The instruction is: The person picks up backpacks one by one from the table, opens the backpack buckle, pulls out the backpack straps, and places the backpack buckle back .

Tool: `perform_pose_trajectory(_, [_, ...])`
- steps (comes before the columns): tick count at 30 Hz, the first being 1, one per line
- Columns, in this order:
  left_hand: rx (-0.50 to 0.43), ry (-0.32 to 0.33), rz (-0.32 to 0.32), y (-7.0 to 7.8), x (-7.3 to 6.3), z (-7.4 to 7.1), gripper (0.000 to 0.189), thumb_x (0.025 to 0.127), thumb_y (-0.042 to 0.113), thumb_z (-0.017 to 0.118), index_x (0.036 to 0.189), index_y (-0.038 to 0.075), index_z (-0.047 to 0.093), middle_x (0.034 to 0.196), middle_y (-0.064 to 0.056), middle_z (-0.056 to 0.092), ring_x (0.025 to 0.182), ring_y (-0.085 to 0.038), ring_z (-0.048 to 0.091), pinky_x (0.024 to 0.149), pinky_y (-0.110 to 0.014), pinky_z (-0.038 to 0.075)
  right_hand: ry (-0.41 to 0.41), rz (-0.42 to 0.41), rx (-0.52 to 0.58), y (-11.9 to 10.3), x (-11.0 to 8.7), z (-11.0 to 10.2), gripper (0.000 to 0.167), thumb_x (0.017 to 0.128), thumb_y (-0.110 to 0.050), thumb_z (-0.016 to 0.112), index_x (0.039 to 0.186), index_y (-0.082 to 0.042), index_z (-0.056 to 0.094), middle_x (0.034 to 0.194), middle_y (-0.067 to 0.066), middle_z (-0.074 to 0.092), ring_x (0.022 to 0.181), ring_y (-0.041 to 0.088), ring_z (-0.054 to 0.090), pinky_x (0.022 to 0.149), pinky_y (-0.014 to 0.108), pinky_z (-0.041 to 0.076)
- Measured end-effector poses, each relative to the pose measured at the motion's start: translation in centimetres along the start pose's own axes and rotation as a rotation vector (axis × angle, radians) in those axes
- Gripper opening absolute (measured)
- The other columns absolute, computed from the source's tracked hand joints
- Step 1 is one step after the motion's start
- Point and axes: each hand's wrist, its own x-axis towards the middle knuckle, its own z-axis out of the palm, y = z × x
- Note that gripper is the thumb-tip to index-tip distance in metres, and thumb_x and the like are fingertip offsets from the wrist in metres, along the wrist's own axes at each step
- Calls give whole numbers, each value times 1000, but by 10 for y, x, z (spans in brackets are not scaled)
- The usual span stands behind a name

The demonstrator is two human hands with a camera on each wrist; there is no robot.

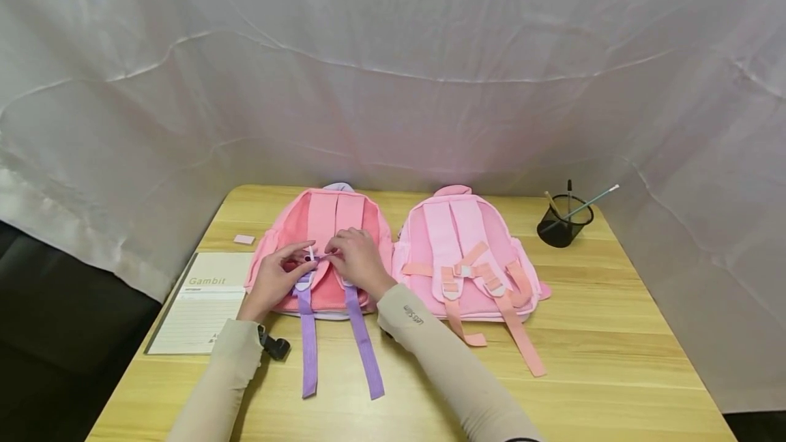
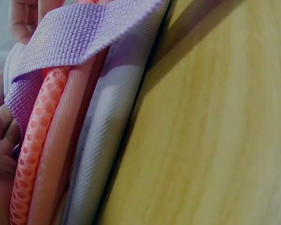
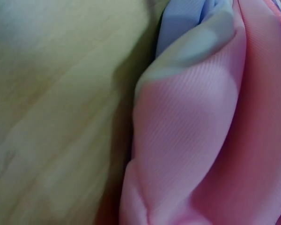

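Note:
A coral-pink backpack [image 1: 295, 237] lies with its shoulder straps facing up and two purple webbing ends [image 1: 308, 346] trailing toward the front. Over its lower middle, my left hand [image 1: 275, 280] pinches a small white buckle [image 1: 311, 252] between thumb and fingers. Close beside it, my right hand [image 1: 359, 258] pinches a short piece of purple webbing that runs toward the buckle. In the left wrist view, purple webbing [image 2: 70, 40] crosses the backpack's edge, with finger parts behind it. The right wrist view has only the pink side [image 3: 187, 122] of the backpack and the tabletop, with the hand out of sight.
To the right lies a lighter pink backpack [image 1: 417, 292] with its peach straps buckled across. A notebook [image 1: 202, 319] is at the left, partly behind my left arm, with a small eraser-like block [image 1: 243, 239] above it. A black mesh pen cup [image 1: 557, 232] stands at the back right.

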Motion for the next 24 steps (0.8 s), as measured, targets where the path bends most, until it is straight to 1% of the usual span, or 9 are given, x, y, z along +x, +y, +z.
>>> perform_pose_trajectory(4, [-4, -6, -1, 0, 0, -1, 42, 94, 16, 78, 135, 15, 69, 101, -9, 75, 89, -6, 66, 79, -14, 53, 0, -1, 3, 1, 1, 1, 9, 95, -30, 76, 101, -24, 78, 99, -8, 73, 100, 14, 65, 98, 35, 46])
perform_pose_trajectory(10, [18, -25, -17, -1, -1, -2, 43, 95, 22, 78, 136, 22, 68, 105, -4, 75, 92, -9, 67, 81, -15, 53, -15, -7, -19, -6, 3, 2, 9, 95, -29, 77, 103, -26, 79, 102, -9, 75, 104, 13, 67, 100, 35, 46])
perform_pose_trajectory(12, [29, -27, -20, 0, -1, -2, 43, 95, 24, 77, 137, 23, 68, 106, -4, 75, 94, -9, 67, 82, -14, 53, -18, -12, -22, -9, 4, 2, 9, 95, -28, 76, 104, -26, 78, 103, -10, 75, 105, 13, 66, 101, 35, 46])
perform_pose_trajectory(16, [40, -25, -20, 2, -1, -2, 43, 95, 27, 77, 137, 23, 68, 108, -5, 75, 96, -11, 67, 83, -14, 53, -12, -20, -17, -10, 4, 2, 11, 95, -28, 76, 105, -25, 78, 102, -9, 74, 104, 13, 66, 102, 34, 46])
perform_pose_trajectory(24, [39, -17, -40, 0, -1, -2, 42, 95, 26, 77, 136, 24, 68, 106, -3, 75, 95, -12, 66, 83, -14, 52, 9, -11, -3, -3, 1, 1, 8, 94, -29, 77, 101, -24, 78, 95, -9, 72, 97, 13, 65, 100, 34, 46])
